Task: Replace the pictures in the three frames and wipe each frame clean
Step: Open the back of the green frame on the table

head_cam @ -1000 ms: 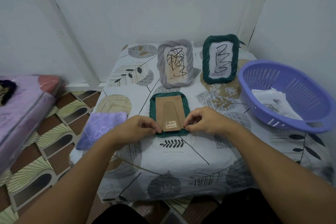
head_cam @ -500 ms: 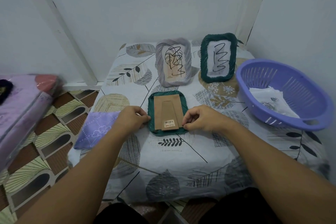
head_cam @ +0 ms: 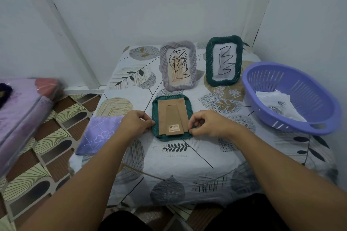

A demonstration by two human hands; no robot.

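A frame (head_cam: pixel 172 116) lies face down on the table (head_cam: pixel 187 165) before you, your left hand (head_cam: pixel 136 122) and right hand (head_cam: pixel 207 124) at its sides. Two frames (head_cam: pixel 178 65) (head_cam: pixel 223 61) stand behind it, a basket (head_cam: pixel 289 97) holding papers (head_cam: pixel 276 103) to the right, a cloth (head_cam: pixel 97 134) to the left.

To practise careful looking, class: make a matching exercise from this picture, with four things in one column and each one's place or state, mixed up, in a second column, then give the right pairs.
Things:
1. grey frame
2. face-down frame
3. cloth
4. basket

Places or states:
A. at the table's right edge, papers inside
B. flat, cardboard back up, between the hands
C. upright at the back, left of the upright green frame
D. lying at the table's left edge

Pairs: 1-C, 2-B, 3-D, 4-A
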